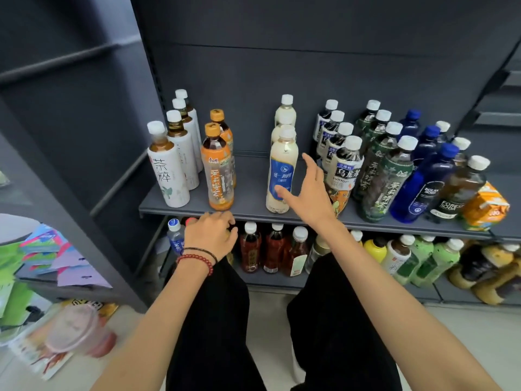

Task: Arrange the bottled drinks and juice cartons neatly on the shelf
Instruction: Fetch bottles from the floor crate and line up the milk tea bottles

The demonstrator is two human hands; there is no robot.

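The right hand (310, 190), grip wide, is just beside the cream bottle (282, 170), which stands near the shelf (248, 210) lip. A knock toward 6 o'clock could tip it off. Open room lies at its 9 o'clock, before the orange-capped bottle (218, 170). The left hand (211, 235) curls at the lip; I cannot tell what its grip holds.

Even, soft light, faint glare on bottle caps; wide-angle edges bend and blur.
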